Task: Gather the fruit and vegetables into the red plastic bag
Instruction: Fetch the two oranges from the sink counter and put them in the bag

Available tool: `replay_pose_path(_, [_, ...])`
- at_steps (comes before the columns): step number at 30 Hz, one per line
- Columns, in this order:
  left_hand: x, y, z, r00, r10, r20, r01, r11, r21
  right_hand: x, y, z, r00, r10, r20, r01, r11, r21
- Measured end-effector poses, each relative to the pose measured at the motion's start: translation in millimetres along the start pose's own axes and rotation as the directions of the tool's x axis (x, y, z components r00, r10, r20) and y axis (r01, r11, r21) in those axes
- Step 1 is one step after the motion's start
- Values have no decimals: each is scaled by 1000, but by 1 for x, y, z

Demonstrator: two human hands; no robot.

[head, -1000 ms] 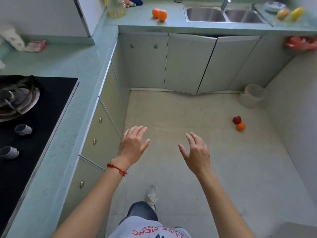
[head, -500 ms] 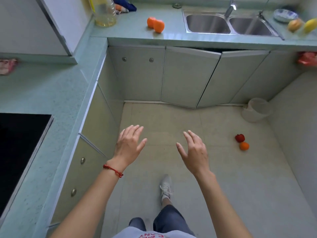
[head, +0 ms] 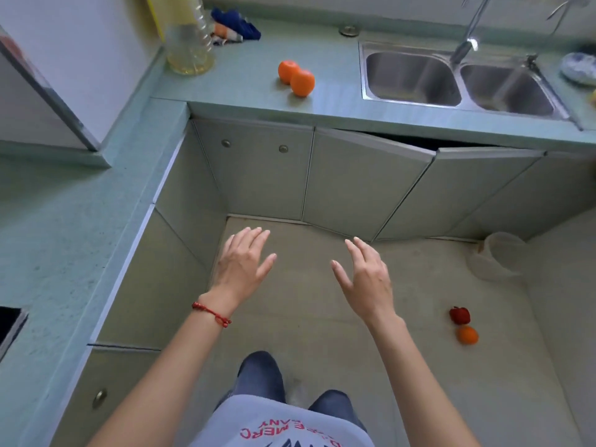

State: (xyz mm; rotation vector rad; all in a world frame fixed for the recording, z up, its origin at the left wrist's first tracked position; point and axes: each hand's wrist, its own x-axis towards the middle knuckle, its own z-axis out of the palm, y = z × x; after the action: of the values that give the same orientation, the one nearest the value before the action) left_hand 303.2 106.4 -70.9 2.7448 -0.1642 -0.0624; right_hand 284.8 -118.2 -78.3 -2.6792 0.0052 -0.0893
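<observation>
Two oranges (head: 296, 78) sit touching on the green counter (head: 248, 75) at the back, left of the sink. On the floor at the right lie a red fruit (head: 460, 315) and, just in front of it, a small orange (head: 467, 335). My left hand (head: 243, 264) and my right hand (head: 366, 279) are held out in front of me over the floor, fingers spread and straight, holding nothing. Both hands are well short of the counter oranges. No red bag is in view.
A double steel sink (head: 458, 80) with a tap fills the back right. A large plastic bottle (head: 188, 37) and a blue cloth (head: 235, 25) stand in the back corner. A translucent bucket (head: 498, 259) sits on the floor by the right wall. One cabinet door (head: 367, 185) hangs ajar.
I have walked forward toward the back counter; the oranges and sink are closer and lower in view, and the stove has slid out at the left. Both hands stay open.
</observation>
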Motion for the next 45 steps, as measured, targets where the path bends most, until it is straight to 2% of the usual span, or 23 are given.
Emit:
replay_pose_path(11, [198,-52,-13,1000,-10,17,10,1000,20,203,-22,35,1000,1,5,-1,1000,-16])
replay_pose_path(15, [268,-69,-27,999,33,-1,-33,998,52,271,-35,37,1000,-1,2,1,1000,-18])
replay_pose_path(25, [397,-94,-35,1000,28,3,-28,999,41,394,-43,47,996,53,72,-54,998,17])
replay_pose_path(29, [449,-98,-33,1000,20,-7,-20,1000,24,449,-38,51,992,79,98,-89,991,103])
replay_pose_path(36, [537,-95,-37,998,-56,22,59,988,-143,534,-27,50,979,136,150,-178,934,309])
replay_pose_path(41, [581,-96,-34,983,-156,97,178,941,-287,567,-26,60,964,168,208,-238,892,385])
replay_pose_path(45, [615,-100,-28,973,-168,158,214,915,-343,580,-29,71,949,207,236,-292,859,420])
